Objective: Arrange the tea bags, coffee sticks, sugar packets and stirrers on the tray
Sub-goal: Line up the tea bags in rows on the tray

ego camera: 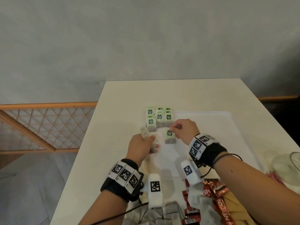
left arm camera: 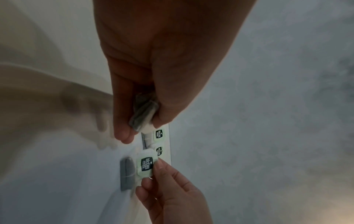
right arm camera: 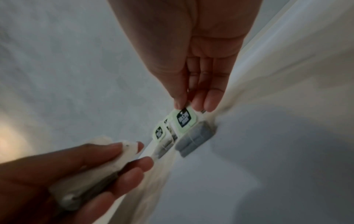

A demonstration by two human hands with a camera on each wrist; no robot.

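Several tea bags with green tags (ego camera: 158, 117) lie in rows at the far left corner of the white tray (ego camera: 227, 127). My right hand (ego camera: 182, 129) pinches the green tag (right arm camera: 182, 117) of one more tea bag (ego camera: 170, 137), whose grey pouch (right arm camera: 194, 140) rests on the tray just in front of the rows. My left hand (ego camera: 142, 146) grips a small bundle of tea bags (left arm camera: 143, 114) beside the tray's left side. In the left wrist view the pinched tag (left arm camera: 146, 166) and its pouch (left arm camera: 126, 174) show below my left fingers.
Red coffee sticks (ego camera: 217, 200) and loose tea bags (ego camera: 164, 215) lie in a heap at the near edge of the white table (ego camera: 113, 111). A glass (ego camera: 290, 164) and red-striped stirrers (ego camera: 276, 177) are at the right. A wooden lattice rail (ego camera: 48, 127) stands left of the table.
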